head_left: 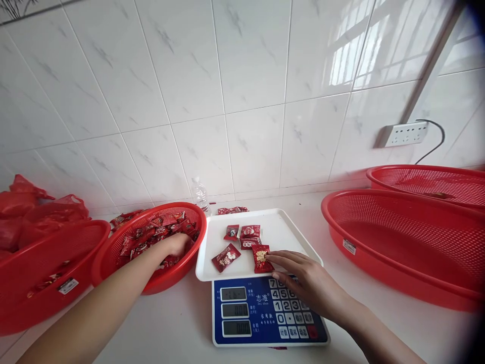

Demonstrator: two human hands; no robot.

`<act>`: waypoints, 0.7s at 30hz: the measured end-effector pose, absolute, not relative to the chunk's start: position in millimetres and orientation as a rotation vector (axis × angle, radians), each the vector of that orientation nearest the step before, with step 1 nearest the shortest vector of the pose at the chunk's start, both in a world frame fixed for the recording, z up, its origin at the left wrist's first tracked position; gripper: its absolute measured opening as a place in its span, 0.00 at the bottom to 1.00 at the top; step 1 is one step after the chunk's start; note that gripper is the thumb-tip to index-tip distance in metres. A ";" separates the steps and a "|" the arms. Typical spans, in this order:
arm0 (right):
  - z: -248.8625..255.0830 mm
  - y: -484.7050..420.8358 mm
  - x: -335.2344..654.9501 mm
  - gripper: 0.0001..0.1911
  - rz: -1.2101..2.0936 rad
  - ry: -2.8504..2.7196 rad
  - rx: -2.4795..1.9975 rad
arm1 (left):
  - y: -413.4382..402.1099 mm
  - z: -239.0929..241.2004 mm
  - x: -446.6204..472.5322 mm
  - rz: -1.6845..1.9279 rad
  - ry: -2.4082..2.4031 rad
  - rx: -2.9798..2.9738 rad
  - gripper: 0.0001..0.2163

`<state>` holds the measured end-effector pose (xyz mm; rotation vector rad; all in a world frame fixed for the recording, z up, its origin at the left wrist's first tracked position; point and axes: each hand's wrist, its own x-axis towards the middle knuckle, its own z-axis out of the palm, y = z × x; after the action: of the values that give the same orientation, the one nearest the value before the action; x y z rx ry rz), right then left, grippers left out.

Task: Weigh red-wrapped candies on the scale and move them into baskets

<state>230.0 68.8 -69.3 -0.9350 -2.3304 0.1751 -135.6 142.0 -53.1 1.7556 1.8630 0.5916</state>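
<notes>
My left hand (181,244) reaches down into a red mesh basket (200,222) of small red snack packets (146,235); its fingertips are hidden among them. My right hand (308,278) hovers over the right part of a digital scale (261,308), its fingers stretched out and the tips touching the edge of a red and gold packet (260,259). That packet lies at the front of the scale's white tray (288,232). Several more packets rest on the tray, among them a dark red one (226,258) and a small one (231,232).
At the right stand two red baskets, the nearer (397,253) in front of the farther (424,174). Another red basket (30,298) is at far left, with red plastic bags (53,217) behind. A clear bottle (200,194) and a power strip (406,134) are by the tiled wall.
</notes>
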 end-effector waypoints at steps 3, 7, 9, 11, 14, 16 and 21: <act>-68.6 69.0 229.3 0.15 0.177 -2.316 -0.922 | 145.0 -28.3 -134.0 0.659 1.911 1.770 0.09; -68.4 68.5 228.9 0.14 0.158 -2.315 -0.921 | 135.9 -1.0 -106.6 0.946 1.824 1.835 0.08; -68.9 68.4 229.0 0.14 0.149 -2.321 -0.931 | 124.7 0.5 -86.1 1.099 1.654 1.852 0.09; -70.1 68.7 228.6 0.14 0.130 -2.320 -0.944 | 112.4 -4.3 -66.3 1.170 1.500 1.851 0.09; -72.1 68.8 225.4 0.16 0.086 -2.300 -0.982 | 96.8 -9.4 -44.6 1.320 1.362 1.743 0.09; -72.0 68.9 221.4 0.18 0.072 -2.289 -1.025 | 89.2 -5.4 -36.9 1.521 1.180 1.521 0.10; -59.5 78.5 210.1 0.25 0.210 -2.376 -1.139 | 78.8 12.5 -35.2 1.656 0.706 0.852 0.09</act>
<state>210.1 78.5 -59.5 -1.1393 -2.3755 0.2102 -35.2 78.8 12.5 0.8524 0.7059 1.6565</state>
